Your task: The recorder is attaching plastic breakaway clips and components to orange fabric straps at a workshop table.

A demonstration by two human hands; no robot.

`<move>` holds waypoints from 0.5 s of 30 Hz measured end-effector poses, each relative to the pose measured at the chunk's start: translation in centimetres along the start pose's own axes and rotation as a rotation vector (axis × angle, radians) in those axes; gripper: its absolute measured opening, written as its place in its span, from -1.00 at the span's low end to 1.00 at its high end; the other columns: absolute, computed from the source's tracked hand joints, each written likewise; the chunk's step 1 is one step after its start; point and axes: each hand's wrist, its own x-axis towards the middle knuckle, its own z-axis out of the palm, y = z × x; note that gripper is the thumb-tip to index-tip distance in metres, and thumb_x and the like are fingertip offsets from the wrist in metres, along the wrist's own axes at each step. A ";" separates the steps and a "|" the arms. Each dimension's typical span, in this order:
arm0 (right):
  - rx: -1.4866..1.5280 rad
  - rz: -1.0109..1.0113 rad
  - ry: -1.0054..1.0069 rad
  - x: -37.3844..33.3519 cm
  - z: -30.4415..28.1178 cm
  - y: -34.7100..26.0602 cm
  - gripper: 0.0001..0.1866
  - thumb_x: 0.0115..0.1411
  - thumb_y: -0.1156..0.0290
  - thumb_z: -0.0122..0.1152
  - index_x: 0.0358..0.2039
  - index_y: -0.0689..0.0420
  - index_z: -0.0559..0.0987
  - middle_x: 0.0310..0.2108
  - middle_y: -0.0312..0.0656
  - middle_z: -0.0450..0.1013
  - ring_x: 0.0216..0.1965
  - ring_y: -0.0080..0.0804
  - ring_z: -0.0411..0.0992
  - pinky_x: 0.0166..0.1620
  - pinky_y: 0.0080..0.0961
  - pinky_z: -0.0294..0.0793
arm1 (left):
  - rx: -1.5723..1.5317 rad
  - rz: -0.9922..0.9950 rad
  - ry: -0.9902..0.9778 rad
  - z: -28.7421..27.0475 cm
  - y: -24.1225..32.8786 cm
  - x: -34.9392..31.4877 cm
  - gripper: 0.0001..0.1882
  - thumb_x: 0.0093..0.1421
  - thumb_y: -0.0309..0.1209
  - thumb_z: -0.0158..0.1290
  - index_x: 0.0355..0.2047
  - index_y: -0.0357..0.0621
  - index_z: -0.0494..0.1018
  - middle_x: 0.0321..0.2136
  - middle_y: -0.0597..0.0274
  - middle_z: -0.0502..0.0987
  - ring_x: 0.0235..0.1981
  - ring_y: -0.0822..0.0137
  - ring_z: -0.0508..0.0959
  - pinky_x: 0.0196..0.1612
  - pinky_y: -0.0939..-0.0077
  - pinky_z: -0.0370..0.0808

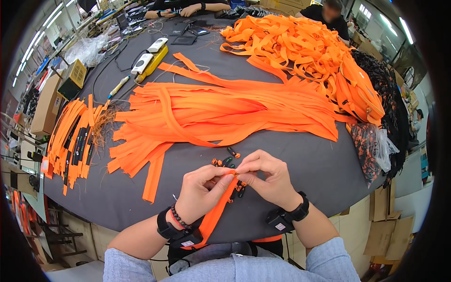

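My left hand [196, 191] is closed in a pinch on the upper end of an orange zipper tape [212, 223], which hangs down past my wrist toward my lap. My right hand [273, 184] meets it fingertip to fingertip at that same end, thumb and forefinger pinched. A tiny piece shows between the fingertips, too covered to name. Around and beneath my hands lie several small black and orange zipper sliders [241, 190], some with dark pulls. Just beyond them spreads a thick bundle of long orange zipper tapes [225, 110].
Shorter orange and black strips [73, 145] lie at the left. A tangled orange heap [291, 47] fills the back right, near a clear bag of small parts [369, 150]. White power sockets [143, 63], cords and a yellow-fronted box [74, 75] stand back left. Other people sit across the table.
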 end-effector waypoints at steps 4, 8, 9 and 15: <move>0.193 -0.011 -0.067 -0.4 -0.4 -0.6 -0.77 0.09 0.60 0.30 -0.20 0.18 0.59 -0.36 -0.27 0.42 -0.41 -0.65 0.41 -0.39 -0.71 0.41 | -0.202 0.036 0.052 0.2 -0.4 0.0 -0.84 0.18 -0.56 0.12 -0.22 -0.30 0.55 -0.36 0.21 0.55 -0.41 0.55 0.53 -0.40 0.72 0.48; 0.589 0.364 -0.030 -0.6 -0.8 -1.6 -0.73 0.16 0.57 0.25 -0.10 0.23 0.53 -0.32 -0.30 0.38 -0.39 -0.66 0.41 -0.34 -0.73 0.42 | -0.230 0.152 0.026 -0.3 0.1 -0.1 -0.83 0.20 -0.58 0.09 -0.18 -0.31 0.53 -0.27 0.21 0.53 -0.31 0.53 0.52 -0.28 0.70 0.47; 0.581 0.334 -0.042 -0.5 -0.5 -1.1 -0.72 0.18 0.56 0.23 -0.08 0.24 0.51 -0.32 -0.30 0.38 -0.38 -0.66 0.41 -0.32 -0.73 0.43 | -0.213 0.193 0.013 -0.3 0.2 -0.2 -0.82 0.20 -0.59 0.08 -0.17 -0.31 0.53 -0.25 0.21 0.53 -0.30 0.52 0.52 -0.26 0.69 0.47; 0.627 0.188 -0.114 -0.4 0.4 0.7 -0.84 0.22 0.53 0.17 -0.17 0.21 0.52 -0.29 -0.23 0.39 -0.26 -0.59 0.41 -0.18 -0.62 0.45 | -0.549 -0.058 -0.132 -0.5 -0.2 -0.2 -0.82 0.28 -0.51 0.00 -0.12 -0.27 0.47 -0.23 0.25 0.52 -0.26 0.49 0.52 -0.16 0.60 0.46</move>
